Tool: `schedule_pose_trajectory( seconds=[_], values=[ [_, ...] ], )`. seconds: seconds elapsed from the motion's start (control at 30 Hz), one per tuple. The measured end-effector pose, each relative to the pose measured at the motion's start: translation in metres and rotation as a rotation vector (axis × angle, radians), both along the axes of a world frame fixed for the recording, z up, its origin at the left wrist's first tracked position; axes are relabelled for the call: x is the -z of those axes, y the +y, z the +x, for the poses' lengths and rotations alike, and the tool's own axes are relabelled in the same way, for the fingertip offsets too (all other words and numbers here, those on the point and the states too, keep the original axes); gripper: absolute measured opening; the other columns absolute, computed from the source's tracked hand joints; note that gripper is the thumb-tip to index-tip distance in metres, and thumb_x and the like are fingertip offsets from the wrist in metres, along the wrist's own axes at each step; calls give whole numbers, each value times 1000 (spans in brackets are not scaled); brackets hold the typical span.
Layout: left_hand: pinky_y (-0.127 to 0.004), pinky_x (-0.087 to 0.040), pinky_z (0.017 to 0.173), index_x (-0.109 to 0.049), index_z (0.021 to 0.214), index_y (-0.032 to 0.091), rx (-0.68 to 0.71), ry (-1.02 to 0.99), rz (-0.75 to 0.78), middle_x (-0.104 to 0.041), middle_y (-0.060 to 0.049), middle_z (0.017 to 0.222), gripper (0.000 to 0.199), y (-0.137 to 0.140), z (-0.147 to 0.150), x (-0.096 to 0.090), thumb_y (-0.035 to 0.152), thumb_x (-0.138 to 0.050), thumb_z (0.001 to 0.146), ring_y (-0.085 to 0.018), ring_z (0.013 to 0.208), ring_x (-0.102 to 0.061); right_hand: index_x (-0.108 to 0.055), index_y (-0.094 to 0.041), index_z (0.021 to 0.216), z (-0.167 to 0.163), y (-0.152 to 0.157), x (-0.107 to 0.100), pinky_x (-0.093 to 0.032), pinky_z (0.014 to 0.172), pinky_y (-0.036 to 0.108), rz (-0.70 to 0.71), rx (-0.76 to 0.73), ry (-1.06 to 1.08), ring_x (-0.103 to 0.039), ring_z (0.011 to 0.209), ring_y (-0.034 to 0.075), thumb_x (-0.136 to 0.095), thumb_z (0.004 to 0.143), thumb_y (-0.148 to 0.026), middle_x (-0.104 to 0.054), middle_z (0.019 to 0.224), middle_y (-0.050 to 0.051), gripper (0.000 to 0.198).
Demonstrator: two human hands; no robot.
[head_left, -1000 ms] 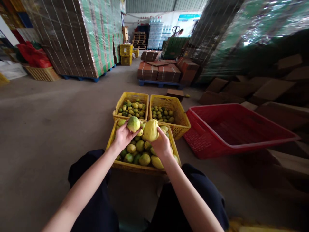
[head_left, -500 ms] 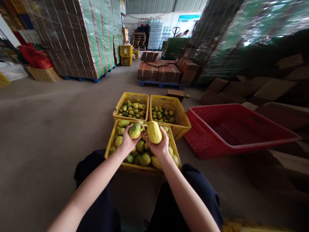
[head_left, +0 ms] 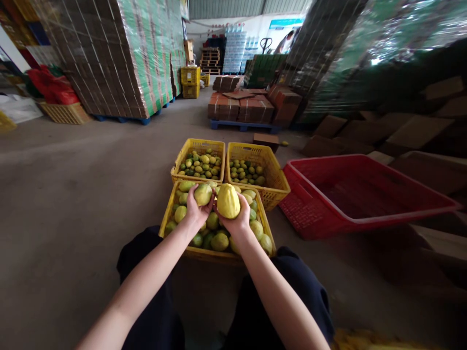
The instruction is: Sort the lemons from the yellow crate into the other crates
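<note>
My left hand is wrapped round a yellow-green, rounded fruit. In my right hand sits a larger yellow fruit, pear-shaped and ribbed like a papaya, its narrow end up. Both fruits are held close together above a yellow plastic crate between my knees. Several green and yellow fruits of similar look fill that crate; my hands and forearms hide some of them.
Two more yellow crates, left and right, hold smaller green-yellow fruits just beyond. A large red crate stands at right. Flattened cartons lie on a blue pallet ahead. Wrapped stacks rise either side; a person is far back.
The fruit in my left hand has turned, showing a yellower side. My right hand has shifted slightly left with its fruit, which is now more upright. The distant person stands higher.
</note>
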State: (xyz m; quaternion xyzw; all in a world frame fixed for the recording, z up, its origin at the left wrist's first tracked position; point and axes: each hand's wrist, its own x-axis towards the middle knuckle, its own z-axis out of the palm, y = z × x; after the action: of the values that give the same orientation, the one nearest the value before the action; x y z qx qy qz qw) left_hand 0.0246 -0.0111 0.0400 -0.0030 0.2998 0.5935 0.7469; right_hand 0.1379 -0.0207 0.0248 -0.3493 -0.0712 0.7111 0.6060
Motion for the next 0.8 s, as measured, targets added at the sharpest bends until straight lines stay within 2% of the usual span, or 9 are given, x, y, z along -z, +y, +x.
schedule_pose_trajectory(
  seconds=[0.07,0.13,0.23,0.3,0.43,0.53,0.63,0.73,0.8],
  values=[
    [-21,-57,67,-63,88,17,3,33,7,-68,-5,76,33,1,0,2,38,-38,96,-14,72,-65,-62,-25,80,0,2,2,-60,61,40,-5,0,20,-68,65,22,-56,74,-41,-71,71,2,18],
    [-26,-58,73,-64,91,18,-11,74,14,-68,-5,77,35,3,-1,4,33,-33,97,-17,77,-66,-62,-25,82,1,5,6,-59,63,42,13,-7,-10,-68,68,23,-55,75,-42,-71,71,2,20],
    [-31,-59,79,-64,96,17,-23,96,32,-69,-6,81,29,5,-2,5,21,-36,94,-19,85,-68,-61,-25,85,2,10,9,-59,64,44,67,-42,-190,-69,74,26,-58,76,-49,-68,66,2,26],
    [-30,-59,77,-64,96,15,-33,88,52,-69,-7,82,26,5,-4,4,21,-38,93,-19,84,-68,-61,-25,86,1,9,8,-59,61,44,69,-84,-278,-69,75,28,-59,76,-53,-67,63,3,30],
    [-23,-59,68,-62,95,14,-59,38,76,-68,-6,81,20,2,-9,-1,30,-51,91,-16,77,-68,-63,-24,86,-1,-1,-4,-58,51,35,-5,-140,-159,-69,67,23,-62,78,-51,-70,70,2,29],
    [-19,-57,58,-63,100,14,22,24,55,-68,-7,81,21,0,-11,-1,30,-54,90,-15,71,-66,-65,-20,87,1,-6,-11,-50,39,24,-21,-185,-71,-62,51,15,-63,79,-45,-70,69,2,27],
    [-18,-54,50,-63,106,13,102,11,26,-68,-8,81,31,1,-11,4,37,-49,93,-13,63,-62,-64,-18,84,5,-6,-10,-40,29,20,26,-213,-34,-54,40,12,-63,78,-46,-67,61,1,29],
    [-17,-54,52,-64,105,12,127,11,29,-67,-8,82,34,2,-9,9,38,-44,96,-12,62,-61,-64,-19,83,7,-2,-6,-37,27,21,59,-219,-39,-52,38,13,-61,78,-49,-67,60,2,31],
    [-18,-55,57,-64,100,14,120,25,57,-68,-7,85,31,2,-9,9,37,-43,96,-12,67,-63,-63,-19,84,7,-1,-4,-43,32,23,47,-179,-62,-57,44,14,-61,78,-45,-68,64,2,27]
  ],
)
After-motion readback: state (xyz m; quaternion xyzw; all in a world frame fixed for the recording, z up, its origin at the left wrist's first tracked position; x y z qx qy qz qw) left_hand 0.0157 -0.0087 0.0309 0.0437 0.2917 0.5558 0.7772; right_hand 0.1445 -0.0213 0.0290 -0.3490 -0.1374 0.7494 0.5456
